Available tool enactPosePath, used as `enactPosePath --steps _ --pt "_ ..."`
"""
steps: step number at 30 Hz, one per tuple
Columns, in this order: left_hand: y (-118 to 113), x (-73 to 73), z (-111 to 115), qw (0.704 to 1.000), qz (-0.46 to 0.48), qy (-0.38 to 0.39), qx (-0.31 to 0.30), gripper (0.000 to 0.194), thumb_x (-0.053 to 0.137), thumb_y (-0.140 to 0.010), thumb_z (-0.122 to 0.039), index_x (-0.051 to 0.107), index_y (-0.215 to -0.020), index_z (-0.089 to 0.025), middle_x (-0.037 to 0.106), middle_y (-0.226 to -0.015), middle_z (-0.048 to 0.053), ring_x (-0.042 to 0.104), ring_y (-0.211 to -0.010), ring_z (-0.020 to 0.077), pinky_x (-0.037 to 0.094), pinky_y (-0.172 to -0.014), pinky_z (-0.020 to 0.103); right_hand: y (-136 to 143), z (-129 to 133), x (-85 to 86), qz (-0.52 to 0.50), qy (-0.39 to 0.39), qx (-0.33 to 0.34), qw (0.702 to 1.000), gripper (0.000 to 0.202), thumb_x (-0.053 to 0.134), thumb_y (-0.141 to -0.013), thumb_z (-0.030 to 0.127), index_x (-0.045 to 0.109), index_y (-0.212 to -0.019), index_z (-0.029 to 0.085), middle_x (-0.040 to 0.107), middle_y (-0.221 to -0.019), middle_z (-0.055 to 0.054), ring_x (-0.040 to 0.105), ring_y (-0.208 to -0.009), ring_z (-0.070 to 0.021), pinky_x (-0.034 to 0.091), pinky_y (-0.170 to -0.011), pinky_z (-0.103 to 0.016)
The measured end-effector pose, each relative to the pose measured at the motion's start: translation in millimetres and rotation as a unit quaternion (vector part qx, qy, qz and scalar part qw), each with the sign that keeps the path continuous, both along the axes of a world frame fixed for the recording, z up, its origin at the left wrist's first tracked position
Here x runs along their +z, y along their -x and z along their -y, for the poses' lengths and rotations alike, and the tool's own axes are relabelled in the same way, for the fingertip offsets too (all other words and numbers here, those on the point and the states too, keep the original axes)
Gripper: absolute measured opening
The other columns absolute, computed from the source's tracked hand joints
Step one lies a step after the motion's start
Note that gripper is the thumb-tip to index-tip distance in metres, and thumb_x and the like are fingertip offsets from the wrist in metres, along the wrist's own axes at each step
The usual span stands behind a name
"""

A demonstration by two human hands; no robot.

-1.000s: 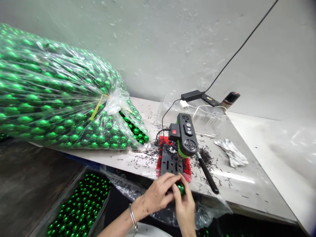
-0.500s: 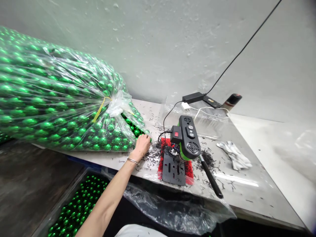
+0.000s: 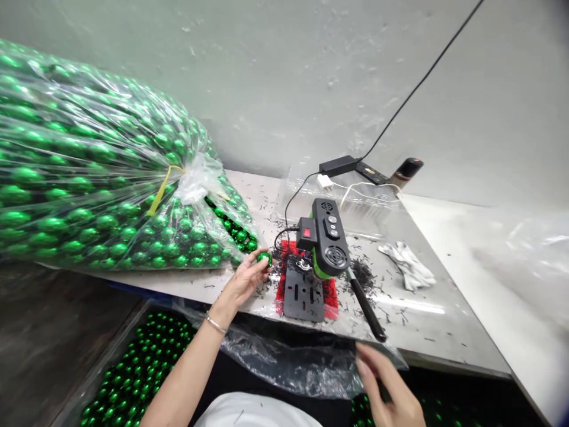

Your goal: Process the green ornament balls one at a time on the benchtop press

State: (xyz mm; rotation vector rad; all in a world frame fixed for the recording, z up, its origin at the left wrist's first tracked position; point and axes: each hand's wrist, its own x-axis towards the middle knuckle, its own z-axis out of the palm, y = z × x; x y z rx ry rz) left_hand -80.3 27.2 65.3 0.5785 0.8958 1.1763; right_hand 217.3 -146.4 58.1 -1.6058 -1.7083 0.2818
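My left hand grips a shiny green ball between thumb and fingers, just above the table's front left part. Beside it is the torn opening of a large clear plastic bag, full of such balls and tied with a yellow strip. Right of the ball stands a small black press-like machine with a lever handle, over a dark slotted plate on a red mat. My right hand, somewhat blurred, is below the table edge near that handle, fingers apart and holding nothing visible.
Loose black bits are scattered about the machine. White gloves lie on the right of the table. Behind are a black power adapter, cables and a dark-capped bottle. Below left, a lined container holds many green balls.
My left hand has drawn back slightly from the bag's opening and turned, with a green ball now showing in its fingers. My right hand has come into view at the lower right.
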Motion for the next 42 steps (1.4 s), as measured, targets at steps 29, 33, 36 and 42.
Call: enactPosePath --steps 29,33,36,42 --pt "-86 -59.1 31 0.74 -0.569 -0.359 0.019 0.028 0.067 -0.091 -0.036 0.07 -0.114 -0.021 0.074 -0.112 0.01 0.065 -0.105 0.0269 0.044 -0.098 0.045 68 -111 79.0 -0.066 -0.344 0.125 0.928 0.022 0.049 -0.098 0.025 0.057 -0.078 0.02 0.064 -0.071 -0.003 0.063 -0.067 -0.0144 0.049 -0.058 -0.028" --pt "-85 -59.0 31 0.754 -0.559 -0.346 0.009 0.03 0.069 -0.089 -0.038 0.07 -0.114 -0.021 0.073 -0.113 0.01 0.064 -0.107 0.0281 0.042 -0.1 0.046 71 -118 58.1 -0.068 -0.348 0.123 0.927 0.036 0.036 -0.101 0.028 0.047 -0.068 0.021 0.055 -0.065 -0.002 0.051 -0.058 -0.0126 0.039 -0.053 -0.028" --pt "-85 -58.2 31 0.765 -0.551 -0.333 0.0 0.03 0.07 -0.088 -0.038 0.07 -0.114 -0.022 0.073 -0.113 0.01 0.063 -0.106 0.0285 0.042 -0.1 0.046 72 -117 36.8 -0.08 -0.344 0.114 0.929 0.033 0.038 -0.1 0.028 0.048 -0.069 0.021 0.054 -0.069 -0.002 0.049 -0.06 -0.013 0.038 -0.056 -0.029" --pt "-86 -58.3 32 0.783 -0.533 -0.321 0.004 0.031 0.071 -0.087 -0.04 0.071 -0.113 -0.022 0.073 -0.111 0.01 0.062 -0.105 0.0291 0.04 -0.1 0.047 73 -119 -5.2 -0.077 -0.383 0.094 0.916 0.03 0.036 -0.099 0.023 0.048 -0.071 0.021 0.054 -0.071 -0.001 0.048 -0.061 -0.0129 0.041 -0.062 -0.033"
